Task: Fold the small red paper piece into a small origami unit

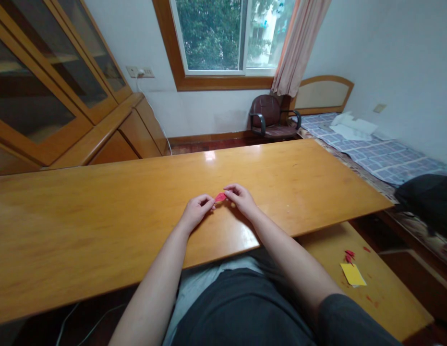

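A small red folded piece (220,197), seemingly paper, is held between both hands just above the wooden table (118,206). My left hand (199,209) pinches its left end between thumb and fingers. At its right end, my right hand (239,197) pinches it with the thumb and index finger. The exact shape of the piece is too small to make out.
On a lower wooden surface (327,250) at the right lie a yellow paper square (353,274) and small red pieces (349,257). Beyond the table stand a brown armchair (268,117) and a bed (381,154) with a black bag (428,199). A glass-door cabinet (111,129) is at the left.
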